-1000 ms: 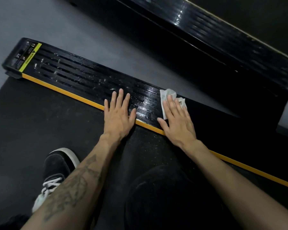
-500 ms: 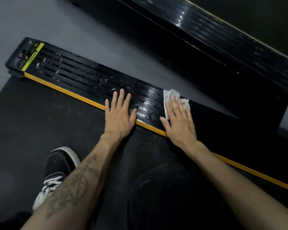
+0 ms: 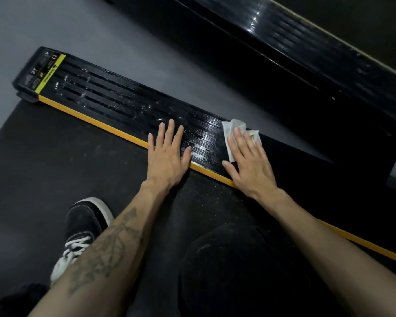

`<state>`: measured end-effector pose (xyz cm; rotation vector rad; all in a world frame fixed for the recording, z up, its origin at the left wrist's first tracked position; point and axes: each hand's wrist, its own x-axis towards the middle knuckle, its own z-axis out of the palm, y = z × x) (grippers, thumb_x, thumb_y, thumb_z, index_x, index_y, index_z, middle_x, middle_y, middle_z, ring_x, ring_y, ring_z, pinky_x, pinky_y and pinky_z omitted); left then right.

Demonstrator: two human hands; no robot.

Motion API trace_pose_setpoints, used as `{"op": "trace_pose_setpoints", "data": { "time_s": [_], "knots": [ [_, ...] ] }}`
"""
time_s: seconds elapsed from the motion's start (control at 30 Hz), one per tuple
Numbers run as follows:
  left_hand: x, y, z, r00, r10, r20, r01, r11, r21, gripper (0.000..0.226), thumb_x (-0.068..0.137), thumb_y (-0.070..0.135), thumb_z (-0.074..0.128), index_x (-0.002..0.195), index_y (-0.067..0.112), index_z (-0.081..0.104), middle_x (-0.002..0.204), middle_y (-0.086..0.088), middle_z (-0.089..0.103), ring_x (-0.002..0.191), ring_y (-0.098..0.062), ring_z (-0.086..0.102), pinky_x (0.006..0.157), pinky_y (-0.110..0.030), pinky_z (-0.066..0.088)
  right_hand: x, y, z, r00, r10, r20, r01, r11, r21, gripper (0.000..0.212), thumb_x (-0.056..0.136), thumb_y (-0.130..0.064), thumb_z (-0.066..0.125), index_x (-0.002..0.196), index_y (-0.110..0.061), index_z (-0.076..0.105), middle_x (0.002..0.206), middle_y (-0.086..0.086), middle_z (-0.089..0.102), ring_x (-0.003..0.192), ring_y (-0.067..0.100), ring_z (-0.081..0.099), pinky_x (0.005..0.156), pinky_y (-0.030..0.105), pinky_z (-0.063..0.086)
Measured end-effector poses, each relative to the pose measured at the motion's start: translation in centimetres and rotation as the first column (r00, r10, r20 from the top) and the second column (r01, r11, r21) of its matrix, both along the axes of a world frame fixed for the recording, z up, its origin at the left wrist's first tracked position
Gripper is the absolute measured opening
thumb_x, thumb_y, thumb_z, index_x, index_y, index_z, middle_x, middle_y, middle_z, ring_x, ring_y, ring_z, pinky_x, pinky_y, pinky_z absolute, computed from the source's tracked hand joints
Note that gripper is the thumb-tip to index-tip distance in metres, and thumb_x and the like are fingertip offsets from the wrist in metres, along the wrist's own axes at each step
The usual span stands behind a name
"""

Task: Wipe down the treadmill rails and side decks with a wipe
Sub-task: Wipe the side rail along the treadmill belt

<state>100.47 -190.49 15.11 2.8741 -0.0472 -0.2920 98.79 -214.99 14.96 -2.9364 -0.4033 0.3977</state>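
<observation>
Right hand (image 3: 249,165) lay flat, fingers straight, pressing a white wipe (image 3: 234,130) onto the black ribbed side deck (image 3: 114,104); nothing curled around it. The wipe sat under the fingertips, its crumpled edge poking out past them. Left hand (image 3: 167,156) was spread flat, palm down, just beside on the same deck, heel over the yellow edge strip (image 3: 96,123), holding nothing. Wet sheen and white streaks showed on the deck between and left of the hands. A yellow warning label (image 3: 49,73) marked the deck's far-left end. Black sneaker (image 3: 82,227) with white laces rested on the treadmill belt (image 3: 55,161). Second black deck (image 3: 306,62) ran across upper right.
</observation>
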Motion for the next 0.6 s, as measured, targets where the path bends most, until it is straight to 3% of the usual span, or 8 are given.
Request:
{"op": "trace_pose_setpoints", "data": {
  "time_s": [0.17,0.37,0.6],
  "knots": [
    [-0.1,-0.1,-0.2,1.000,0.005,0.020,-0.005,1.000,-0.007,0.066,0.106,0.049,0.033,0.164,0.020,0.021,0.173,-0.005,0.005,0.159,-0.025,-0.002,0.128,-0.053,0.002,2.4,5.0,0.3,0.993,-0.108,-0.047,0.106,0.993,-0.043,0.084,0.103,-0.068,0.011,0.162,-0.014,-0.014,0.168,0.007,-0.024,0.156,0.022,-0.021,0.128,0.044,-0.008],
    [-0.2,-0.1,-0.5,0.999,0.019,0.045,-0.018,0.999,-0.030,0.064,0.106,0.047,0.037,0.163,0.020,0.025,0.172,-0.006,0.009,0.159,-0.026,0.002,0.128,-0.055,0.005,-0.7,1.9,0.4,0.984,0.174,-0.028,-0.174,0.985,0.024,0.077,0.103,-0.063,0.014,0.165,-0.019,0.000,0.172,0.001,-0.009,0.158,0.017,-0.011,0.130,0.047,0.005],
    [-0.2,-0.3,-0.5,0.998,0.030,0.057,-0.027,0.999,-0.041,0.072,0.099,0.055,0.020,0.162,0.020,0.026,0.172,-0.005,0.010,0.159,-0.025,0.003,0.128,-0.055,0.005,3.1,4.2,0.2,0.995,-0.102,-0.025,0.102,0.995,0.009,0.078,0.105,-0.063,0.014,0.164,-0.016,-0.008,0.171,0.004,-0.017,0.158,0.019,-0.016,0.129,0.042,-0.005]
  ]
}}
